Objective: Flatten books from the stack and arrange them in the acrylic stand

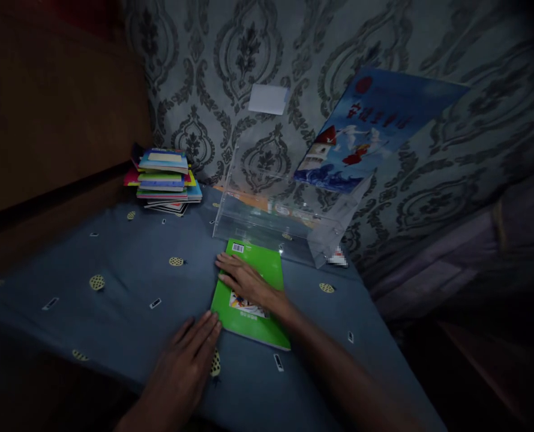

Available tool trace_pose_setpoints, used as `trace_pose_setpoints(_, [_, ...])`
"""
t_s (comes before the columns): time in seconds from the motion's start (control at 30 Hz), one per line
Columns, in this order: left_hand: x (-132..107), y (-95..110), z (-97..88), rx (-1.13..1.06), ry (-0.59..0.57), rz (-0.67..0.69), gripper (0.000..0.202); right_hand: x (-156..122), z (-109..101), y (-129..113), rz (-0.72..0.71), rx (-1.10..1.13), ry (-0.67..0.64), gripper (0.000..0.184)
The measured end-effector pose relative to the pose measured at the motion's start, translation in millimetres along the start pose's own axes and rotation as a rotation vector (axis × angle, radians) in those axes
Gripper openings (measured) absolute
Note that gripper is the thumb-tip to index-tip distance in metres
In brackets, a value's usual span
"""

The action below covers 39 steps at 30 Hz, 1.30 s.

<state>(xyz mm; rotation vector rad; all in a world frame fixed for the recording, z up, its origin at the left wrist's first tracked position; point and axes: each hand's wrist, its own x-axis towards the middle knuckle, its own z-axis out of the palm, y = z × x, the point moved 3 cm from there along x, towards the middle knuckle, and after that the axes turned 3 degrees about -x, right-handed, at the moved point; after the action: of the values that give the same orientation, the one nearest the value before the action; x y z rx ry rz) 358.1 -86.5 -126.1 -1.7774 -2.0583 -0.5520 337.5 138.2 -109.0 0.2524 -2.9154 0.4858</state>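
Note:
A bright green book point(249, 330) lies on the cloth-covered table, a barcode near its far left corner and a picture on its cover. My right hand point(244, 279) rests flat across the book's upper half, fingers stretched toward its left edge. At the near left corner of the book, my left hand point(190, 354) lies with fingers extended, their tips at the cover's edge. Just beyond the book stands a clear acrylic rack point(267, 222). A blue picture book point(375, 132) leans upright in its right side.
Mixed books form a stack point(165, 183) at the back left, beside a brown wooden panel point(55, 114). Behind the rack is a patterned wall with a white card point(268, 99) in front of it. A blue-grey tablecloth point(127, 252) with pineapple prints covers the table.

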Motion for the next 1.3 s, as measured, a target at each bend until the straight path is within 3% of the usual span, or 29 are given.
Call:
trace_pose_setpoints(0.23, [1,-1,-2.0,-0.041,-0.021,-0.025,0.057,15,1,37,0.045,-0.046,0.079,0.048])
trace_pose_setpoints(0.4, [-1,-1,0.7,-0.113,-0.006,-0.073,0.059,-9,-1,61,0.150,-0.074,0.125,0.051])
trace_pose_setpoints(0.53, [0,-2,2.4,-0.175,0.026,-0.113,0.049,-36,-6,70,0.269,-0.091,0.136,0.054])
trace_pose_setpoints(0.73, [21,-6,1.4,-0.167,-0.017,-0.162,0.030,-68,-3,60,0.422,-0.054,0.238,0.053])
trace_pose_setpoints(0.9, [43,-32,21.3,-0.101,-0.134,-0.253,0.047,-96,9,46,0.534,-0.033,0.320,0.055])
trace_pose_setpoints(1.03, [62,-49,41.2,-0.193,-0.219,-0.272,0.057,-109,15,35,0.569,-0.046,0.349,0.054])
trace_pose_setpoints(1.3, [104,-65,47.7,-0.540,-0.124,-0.508,0.057,-107,11,22,0.634,-0.031,0.338,0.053])
